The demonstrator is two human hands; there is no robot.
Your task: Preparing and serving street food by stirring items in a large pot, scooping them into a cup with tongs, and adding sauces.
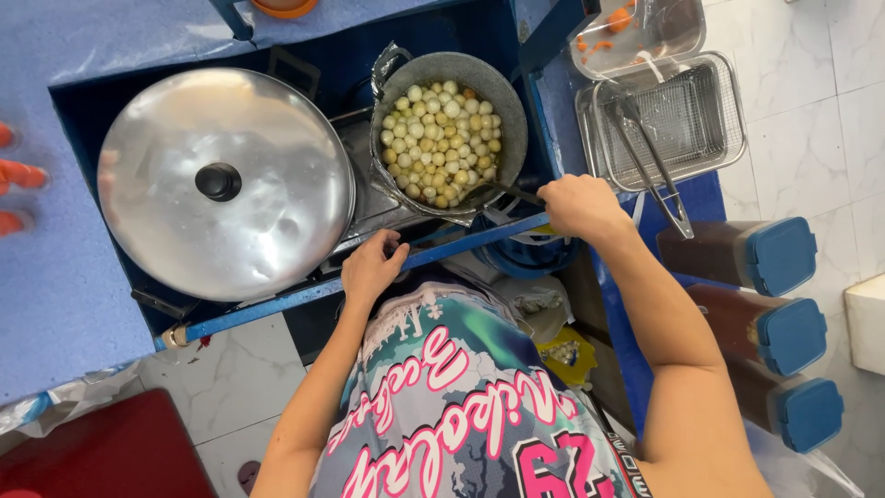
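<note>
The grey pan, full of small pale balls, sits at the middle of the blue cart. Its dark handle juts toward the person, and the right hand is closed around the handle's end. The left hand rests just below-left of the pan, fingers curled over the blue rail. Left of the pan lies a big domed metal lid; right of it, a wire basket with tongs.
</note>
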